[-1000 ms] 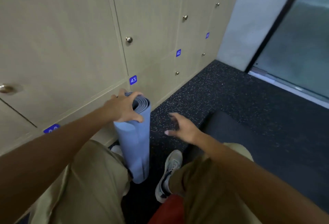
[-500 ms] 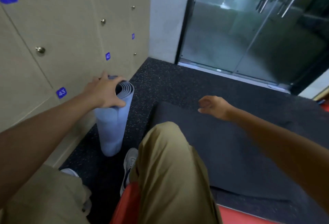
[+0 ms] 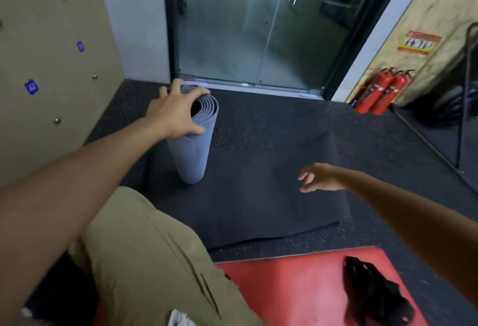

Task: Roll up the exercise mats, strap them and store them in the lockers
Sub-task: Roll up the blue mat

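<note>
A rolled blue mat (image 3: 192, 149) stands upright on its end on the floor. My left hand (image 3: 172, 112) grips its top rim, fingers over the far edge and thumb on the near side. A dark grey mat (image 3: 258, 191) lies flat and unrolled under and beside the roll. My right hand (image 3: 319, 178) hovers above the grey mat with loosely curled fingers and holds nothing. A red mat (image 3: 297, 287) lies flat at the bottom, with black straps (image 3: 375, 292) bunched on it. The lockers (image 3: 46, 67) with blue number tags line the left wall.
Glass sliding doors (image 3: 258, 28) close the far end. Two red fire extinguishers (image 3: 380, 90) lean at the right wall, next to a black metal stand (image 3: 465, 92). My bent knee in tan trousers (image 3: 144, 255) fills the lower left. The floor is dark speckled rubber.
The view has swung right, away from the lockers toward the glass doors. My left hand keeps hold of the upright blue roll. My right hand has swung out over the grey mat.
</note>
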Motion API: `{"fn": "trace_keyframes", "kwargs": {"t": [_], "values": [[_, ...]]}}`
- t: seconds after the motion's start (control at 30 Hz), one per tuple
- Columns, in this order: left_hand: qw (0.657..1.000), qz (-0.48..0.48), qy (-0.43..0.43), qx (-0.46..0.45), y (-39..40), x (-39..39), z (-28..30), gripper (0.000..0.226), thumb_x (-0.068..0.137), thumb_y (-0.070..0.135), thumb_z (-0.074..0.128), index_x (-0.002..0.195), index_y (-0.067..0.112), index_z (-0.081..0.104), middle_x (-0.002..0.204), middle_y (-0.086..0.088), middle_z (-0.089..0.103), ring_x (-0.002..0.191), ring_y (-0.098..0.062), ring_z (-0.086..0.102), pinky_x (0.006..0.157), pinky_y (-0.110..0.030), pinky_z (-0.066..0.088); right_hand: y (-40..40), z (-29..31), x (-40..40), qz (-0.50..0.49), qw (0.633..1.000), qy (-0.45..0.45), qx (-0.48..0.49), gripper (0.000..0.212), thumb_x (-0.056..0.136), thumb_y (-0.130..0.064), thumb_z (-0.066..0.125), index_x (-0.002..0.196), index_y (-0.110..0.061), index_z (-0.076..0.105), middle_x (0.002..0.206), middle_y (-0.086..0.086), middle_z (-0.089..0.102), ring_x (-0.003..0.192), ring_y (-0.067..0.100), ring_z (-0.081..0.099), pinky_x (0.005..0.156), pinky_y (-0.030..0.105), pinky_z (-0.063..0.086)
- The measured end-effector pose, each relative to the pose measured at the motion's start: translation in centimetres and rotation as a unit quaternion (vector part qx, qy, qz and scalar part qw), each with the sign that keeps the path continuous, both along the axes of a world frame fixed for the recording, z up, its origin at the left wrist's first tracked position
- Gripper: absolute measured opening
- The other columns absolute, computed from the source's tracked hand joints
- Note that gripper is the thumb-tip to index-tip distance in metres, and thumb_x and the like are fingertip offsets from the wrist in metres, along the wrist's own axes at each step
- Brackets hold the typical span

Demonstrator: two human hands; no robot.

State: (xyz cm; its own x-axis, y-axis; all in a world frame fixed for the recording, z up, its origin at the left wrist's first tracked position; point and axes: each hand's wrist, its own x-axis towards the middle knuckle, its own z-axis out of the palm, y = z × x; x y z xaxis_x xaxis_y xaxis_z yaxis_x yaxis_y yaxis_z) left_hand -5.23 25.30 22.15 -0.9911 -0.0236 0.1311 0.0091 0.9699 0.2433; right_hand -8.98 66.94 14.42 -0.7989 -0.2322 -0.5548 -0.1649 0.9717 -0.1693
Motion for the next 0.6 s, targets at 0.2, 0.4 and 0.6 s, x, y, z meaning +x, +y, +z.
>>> {"fn": "trace_keyframes", "kwargs": {"t": [0.2, 0.4, 0.6], "values": [[0.997, -0.053, -0.037, 0.036, 7.1, -0.5, -4.5, 0.093, 0.067, 0.05, 0.083, 0.144, 0.057, 0.033, 0.145, 0.001, 0.026, 0.122, -0.038, 0.042, 0.088, -0.047, 0.046, 7.1, -3.6, 3.4, -0.05, 0.979, -0.157, 0.12, 0.05, 0.082, -0.036, 0.084, 0.124, -0.017, 0.065, 0.118, 0.007, 0.072, 0.1, 0.016, 0.072, 0.084, 0.032, 0.059], [0.996, -0.069, -0.05, 0.008, 10.1, -0.1, -6.4, 0.094, 0.067, 0.053, 0.08, 0.146, 0.058, 0.028, 0.149, 0.001, 0.023, 0.122, -0.036, 0.039, 0.078, -0.04, 0.042, 9.3, -6.0, 5.8, -0.067, 0.945, -0.259, 0.187, 0.053, 0.077, -0.033, 0.089, 0.123, -0.018, 0.068, 0.099, 0.0, 0.071, 0.112, 0.022, 0.068, 0.096, 0.04, 0.057], [0.997, -0.05, -0.054, -0.013, 10.5, 0.2, -6.8, 0.097, 0.07, 0.059, 0.077, 0.15, 0.058, 0.021, 0.155, -0.003, 0.018, 0.125, -0.038, 0.038, 0.079, -0.042, 0.042, 7.9, -6.6, 6.9, -0.012, 0.927, -0.29, 0.238, 0.056, 0.078, -0.028, 0.089, 0.127, -0.015, 0.066, 0.114, 0.008, 0.072, 0.114, 0.024, 0.068, 0.09, 0.032, 0.056]]}}
